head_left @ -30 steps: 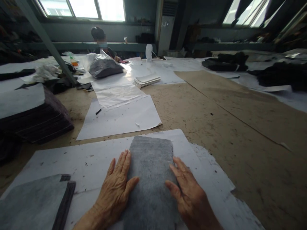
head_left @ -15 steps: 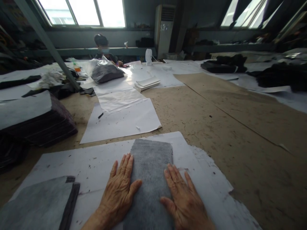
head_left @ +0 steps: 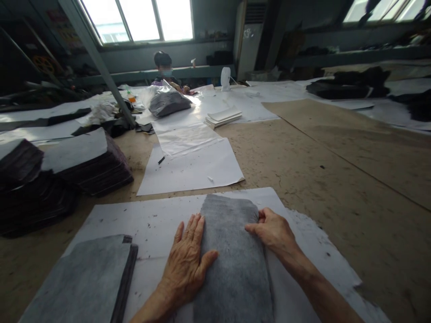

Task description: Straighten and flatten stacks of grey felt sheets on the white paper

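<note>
A long stack of grey fabric pieces (head_left: 232, 260) lies on white paper (head_left: 161, 220) in front of me. My left hand (head_left: 188, 255) rests flat along its left edge, fingers stretched out and thumb on the top piece. At the upper right edge, my right hand (head_left: 274, 229) pinches the stack between thumb and fingers, and the edge there looks slightly ruffled. The fingertips of that hand are partly hidden behind the edge. Left of my left hand lies a second grey fabric stack (head_left: 84, 273) with a notched corner.
Tall dark fabric piles (head_left: 97, 166) stand on the left. Ahead lie another white sheet (head_left: 191, 170) and a small stack of white cards (head_left: 224, 116). A plastic bag of grey fabric (head_left: 170, 103) sits farther back, near a seated person (head_left: 163, 67). A slanted post (head_left: 101, 63) rises at left.
My right hand has gone from lying flat on the stack's right side to pinching its upper right edge. My left hand stays against the left edge. The view has turned slightly left.
</note>
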{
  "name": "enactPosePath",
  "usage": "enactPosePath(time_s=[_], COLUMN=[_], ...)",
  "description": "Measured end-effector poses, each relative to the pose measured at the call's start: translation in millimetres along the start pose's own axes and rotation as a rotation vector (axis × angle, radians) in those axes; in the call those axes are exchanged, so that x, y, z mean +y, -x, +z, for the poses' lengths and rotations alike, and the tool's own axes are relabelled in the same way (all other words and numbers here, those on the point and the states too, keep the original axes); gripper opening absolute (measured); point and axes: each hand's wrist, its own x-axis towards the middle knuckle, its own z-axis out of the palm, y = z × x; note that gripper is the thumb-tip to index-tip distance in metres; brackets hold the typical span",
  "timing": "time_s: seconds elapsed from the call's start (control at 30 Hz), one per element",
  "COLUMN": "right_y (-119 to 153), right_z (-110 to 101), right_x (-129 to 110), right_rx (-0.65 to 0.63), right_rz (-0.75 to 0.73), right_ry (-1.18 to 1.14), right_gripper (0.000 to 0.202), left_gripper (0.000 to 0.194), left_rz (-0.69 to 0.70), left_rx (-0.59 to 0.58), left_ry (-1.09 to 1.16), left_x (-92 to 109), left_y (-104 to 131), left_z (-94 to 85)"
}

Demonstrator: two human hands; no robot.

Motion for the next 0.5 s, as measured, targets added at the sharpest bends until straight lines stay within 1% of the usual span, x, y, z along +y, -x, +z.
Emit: enactPosePath(time_s=[0.07, 0.13, 0.17, 0.23, 0.27, 0.3, 0.33, 0.37, 0.43, 0.5], right_y=[-4.8, -7.4, -7.3, -5.1, -3.7, -2.6, -2.3, -2.9, -6.6, -12.0], right_z=[6.7, 12.1, 13.5, 13.2, 12.1, 10.7, 9.3, 8.2, 6.5, 5.1], right_x=[1.9, 2.4, 1.8, -0.9, -2.7, -4.3, -5.8, -7.0, -8.4, -9.1], right_rx=[0.037, 0.107, 0.161, 0.310, 0.382, 0.424, 0.420, 0.375, 0.261, 0.201], right_rz=[-0.104, -0.174, -0.202, -0.298, -0.375, -0.460, -0.524, -0.552, -0.518, -0.479], right_ry=[-0.121, -0.173, -0.145, -0.009, 0.058, 0.105, 0.126, 0.129, 0.120, 0.133], right_gripper=[0.019, 0.021, 0.026, 0.040, 0.045, 0.047, 0.046, 0.043, 0.039, 0.040], left_gripper=[0.066, 0.066, 0.066, 0.066, 0.066, 0.066, 0.066, 0.066, 0.066, 0.067], left_rz=[-0.005, -0.010, -0.012, -0.018, -0.018, -0.018, -0.014, -0.012, -0.005, -0.004], left_rx=[0.023, 0.062, 0.078, 0.087, 0.084, 0.084, 0.090, 0.100, 0.119, 0.119], left_ry=[0.011, 0.012, 0.008, -0.013, -0.029, -0.044, -0.057, -0.065, -0.072, -0.078], left_x=[-0.5, -0.9, -1.0, -0.9, -0.8, -0.7, -0.6, -0.7, -1.0, -1.5], left_y=[0.6, 1.1, 1.3, 1.7, 1.9, 2.1, 2.2, 2.4, 2.7, 2.9], left_z=[0.8, 2.3, 3.1, 4.4, 4.9, 5.3, 5.7, 6.1, 7.1, 8.4])
